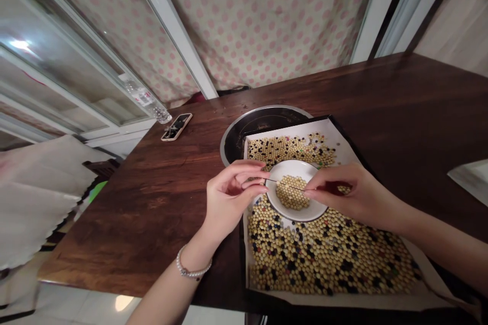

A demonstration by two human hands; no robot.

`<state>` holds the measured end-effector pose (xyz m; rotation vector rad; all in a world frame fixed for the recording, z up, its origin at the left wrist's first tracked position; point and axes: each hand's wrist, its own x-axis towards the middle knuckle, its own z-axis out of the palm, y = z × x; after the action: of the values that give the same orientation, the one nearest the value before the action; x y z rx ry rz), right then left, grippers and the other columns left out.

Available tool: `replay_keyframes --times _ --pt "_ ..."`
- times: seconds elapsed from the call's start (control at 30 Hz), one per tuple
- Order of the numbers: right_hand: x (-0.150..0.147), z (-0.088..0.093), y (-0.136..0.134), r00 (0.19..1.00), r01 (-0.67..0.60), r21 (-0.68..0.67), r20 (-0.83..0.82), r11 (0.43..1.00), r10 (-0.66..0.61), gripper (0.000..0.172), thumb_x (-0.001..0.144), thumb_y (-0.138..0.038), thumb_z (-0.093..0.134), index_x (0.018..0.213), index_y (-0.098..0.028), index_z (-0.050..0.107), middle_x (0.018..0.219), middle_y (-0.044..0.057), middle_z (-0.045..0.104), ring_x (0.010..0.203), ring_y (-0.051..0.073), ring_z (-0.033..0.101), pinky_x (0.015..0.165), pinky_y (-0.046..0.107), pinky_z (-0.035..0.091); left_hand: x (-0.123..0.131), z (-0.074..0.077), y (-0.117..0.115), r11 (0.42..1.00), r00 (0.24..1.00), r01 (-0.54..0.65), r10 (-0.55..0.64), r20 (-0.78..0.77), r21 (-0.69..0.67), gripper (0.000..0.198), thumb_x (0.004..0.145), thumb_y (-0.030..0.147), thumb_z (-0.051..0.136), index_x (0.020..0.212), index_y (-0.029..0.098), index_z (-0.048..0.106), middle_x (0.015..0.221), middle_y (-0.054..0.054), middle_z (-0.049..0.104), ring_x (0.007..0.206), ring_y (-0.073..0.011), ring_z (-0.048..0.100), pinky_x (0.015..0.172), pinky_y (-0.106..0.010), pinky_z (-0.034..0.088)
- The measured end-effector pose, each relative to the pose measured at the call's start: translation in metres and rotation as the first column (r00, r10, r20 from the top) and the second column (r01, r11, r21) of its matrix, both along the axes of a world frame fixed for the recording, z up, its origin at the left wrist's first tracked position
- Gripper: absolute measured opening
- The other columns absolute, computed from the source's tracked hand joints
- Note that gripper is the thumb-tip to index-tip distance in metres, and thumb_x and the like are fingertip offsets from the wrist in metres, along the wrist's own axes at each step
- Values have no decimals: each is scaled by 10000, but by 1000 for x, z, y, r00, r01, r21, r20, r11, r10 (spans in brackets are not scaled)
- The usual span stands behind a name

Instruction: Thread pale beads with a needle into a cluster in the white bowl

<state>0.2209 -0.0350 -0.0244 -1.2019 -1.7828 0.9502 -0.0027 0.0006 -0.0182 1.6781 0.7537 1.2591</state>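
A thin dark string (285, 184) runs nearly straight between my hands, above a white bowl (277, 207) of pale yellow beads (293, 200). The fingertips of my left hand (234, 190) pinch its left end at the bowl's left rim. On the other side, my right hand (341, 188) grips the string between thumb and forefinger, over the bowl's right rim. Whether a bead sits inside either pinch is hidden by the fingers. Beneath the bowl, a paper-lined tray (381, 302) holds many loose yellow and black beads (324, 259), with a few coloured ones among them.
A round dark tray (263, 117) with a silver rim lies partly under the bead tray's far left corner. Farther left on the brown wooden table (168, 193) are a phone (177, 127) and a clear plastic bottle (147, 100). A pale object (470, 180) lies at the right edge.
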Motion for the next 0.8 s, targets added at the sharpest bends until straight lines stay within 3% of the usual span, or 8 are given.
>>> replay_keyframes --times 0.4,0.8 --pt "0 2 -1 999 -37 5 36 999 37 168 787 -256 578 642 -189 631 548 -19 544 502 86 431 470 229 333 1 2 -2 998 999 42 -42 1 38 380 736 -21 615 1011 242 609 1143 -46 562 954 -169 655 857 -272 573" --pt "-1 -1 1 994 -46 20 96 999 44 156 781 -214 555 638 -179 609 542 -22 510 506 83 410 475 222 327 -2 -1 -2 944 983 12 50 -178 329 367 743 -54 600 1019 187 625 1126 -61 555 967 -182 644 802 -295 608"
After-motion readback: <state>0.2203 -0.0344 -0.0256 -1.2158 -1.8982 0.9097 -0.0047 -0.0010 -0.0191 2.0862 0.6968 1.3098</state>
